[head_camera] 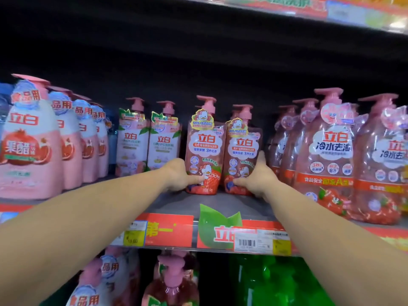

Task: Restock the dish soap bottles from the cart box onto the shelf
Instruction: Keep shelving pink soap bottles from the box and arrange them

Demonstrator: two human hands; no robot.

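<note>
At frame centre, the left hand [178, 176] grips one duck-label bottle [204, 151] on the shelf [212, 204]; the right hand [257, 177] grips its neighbour bottle [241, 155].

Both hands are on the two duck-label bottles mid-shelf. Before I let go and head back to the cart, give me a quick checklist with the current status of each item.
1. Left duck-label bottle upright, base on the shelf: ok.
2. Right duck-label bottle upright, base on the shelf: ok.
3. Labels facing out: ok, both fronts readable.
4. Fronts lined up: not ok, the right bottle looks set slightly further back.
5. Left hand and right hand each hold a bottle low at its outer side, so letting go should not tip them: ok.
6. Row pulled up to the shelf's front edge: not ok, bare shelf shows ahead of the pair.
</note>
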